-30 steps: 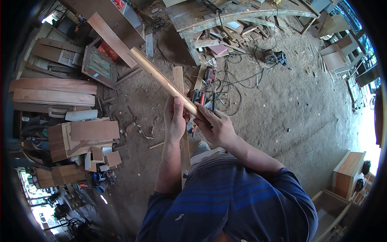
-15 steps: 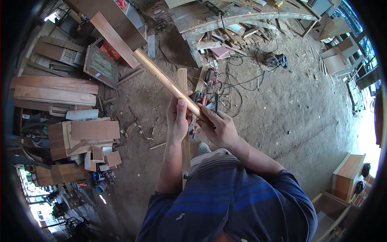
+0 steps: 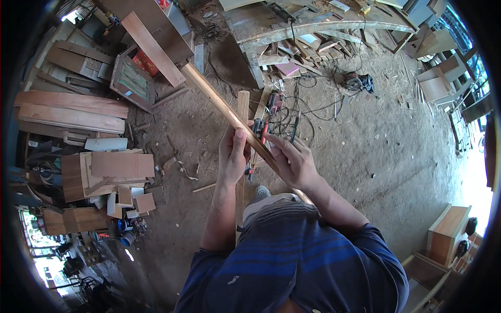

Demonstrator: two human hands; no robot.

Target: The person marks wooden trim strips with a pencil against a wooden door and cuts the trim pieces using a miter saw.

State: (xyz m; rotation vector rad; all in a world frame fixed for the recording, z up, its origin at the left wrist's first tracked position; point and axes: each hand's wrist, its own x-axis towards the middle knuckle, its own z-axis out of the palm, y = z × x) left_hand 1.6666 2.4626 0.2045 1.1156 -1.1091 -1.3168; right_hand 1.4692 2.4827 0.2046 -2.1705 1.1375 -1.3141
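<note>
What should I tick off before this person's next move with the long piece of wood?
1. Left hand gripping the piece of wood: ok, thumb on top.
2. Right hand gripping it firmly: cannot tell; the underside is hidden.
3. Far end in sight: ok, pointing up and left.
4. Near end clear of the shirt: cannot tell; the hand and forearm cover part.
5. Floor ahead free of cords: not ok, they lie tangled.

1 small, pale, curving mark (image 3: 233, 279) stands out on the left chest of a dark striped shirt (image 3: 318, 276), logo-like in shape. At upper left, 1 white patch (image 3: 128, 93) dots a framed panel (image 3: 134, 82), too small to show any print. No words or numbers are legible.
</note>
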